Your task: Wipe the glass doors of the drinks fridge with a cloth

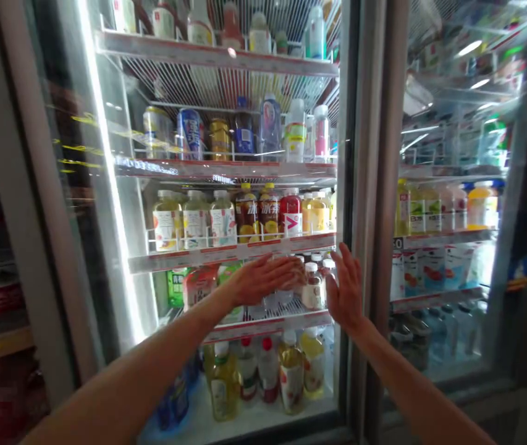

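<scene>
- The left hand (263, 279) is spread flat, fingers pointing toward the right hand, and appears pressed against the glass door (87, 204) of a drinks cooler. It pinches nothing.
- The right hand (345, 287) is open with its fingers spread and upright, close to the edge of that door. It also holds nothing, and it seems to rest on the glass too, though contact is hard to confirm through the glare.
- Directly behind the hands, white-capped bottles (312, 287) stand on a wire shelf (267, 324).
- Just above the hands, a row of juice bottles (196, 219) stands behind a shelf rail (230, 250). Cans and plastic bottles (219, 136) fill the shelf above, and bottles with red caps (267, 371) stand below.
- A metal door frame (374, 185) runs just right of the right hand, with a second glass door (448, 123) beyond it.
- Risk: the right fingers lie near the door's edge, so they could get pinched if the door closes against the frame.
- Risk: if the door moves suddenly under the hands' pressure, an unsteady push could knock the bottles behind it.
</scene>
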Available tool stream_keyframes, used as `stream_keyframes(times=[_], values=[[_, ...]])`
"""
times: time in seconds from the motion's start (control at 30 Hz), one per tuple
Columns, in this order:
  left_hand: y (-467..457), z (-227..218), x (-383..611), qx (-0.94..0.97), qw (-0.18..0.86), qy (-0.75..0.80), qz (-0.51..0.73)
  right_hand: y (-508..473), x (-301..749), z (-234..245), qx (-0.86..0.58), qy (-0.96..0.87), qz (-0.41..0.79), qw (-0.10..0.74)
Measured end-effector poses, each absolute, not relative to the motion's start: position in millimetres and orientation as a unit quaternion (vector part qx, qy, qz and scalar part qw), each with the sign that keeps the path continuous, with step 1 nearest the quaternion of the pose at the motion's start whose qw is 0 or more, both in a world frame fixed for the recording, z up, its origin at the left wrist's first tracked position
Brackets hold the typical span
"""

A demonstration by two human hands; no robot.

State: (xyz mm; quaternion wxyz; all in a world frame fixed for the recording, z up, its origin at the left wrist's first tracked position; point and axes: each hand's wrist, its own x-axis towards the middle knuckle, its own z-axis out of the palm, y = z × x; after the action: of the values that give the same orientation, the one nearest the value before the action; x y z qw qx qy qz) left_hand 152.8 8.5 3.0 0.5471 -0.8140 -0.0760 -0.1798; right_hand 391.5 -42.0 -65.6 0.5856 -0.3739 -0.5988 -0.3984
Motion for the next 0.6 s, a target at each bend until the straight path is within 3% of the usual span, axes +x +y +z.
stream_keyframes(times=[0.17,0.37,0.53,0.6], values=[[8,24,105,-0.705,0.540,-0.255,-0.382,-39,368,-48,-0.346,-0.608,-0.391,0.598],[5,0,60,-0.766,0.573,-0.161,-0.242,-36,338,-35,-0.320,-0.638,-0.383,0.586],[8,21,17,-0.616,0.514,-0.327,-0.499,-36,325,-27,-0.313,-0.644,-0.379,0.586],[7,19,13,-0.590,0.509,-0.340,-0.527,-36,320,-26,-0.314,-0.651,-0.377,0.579]])
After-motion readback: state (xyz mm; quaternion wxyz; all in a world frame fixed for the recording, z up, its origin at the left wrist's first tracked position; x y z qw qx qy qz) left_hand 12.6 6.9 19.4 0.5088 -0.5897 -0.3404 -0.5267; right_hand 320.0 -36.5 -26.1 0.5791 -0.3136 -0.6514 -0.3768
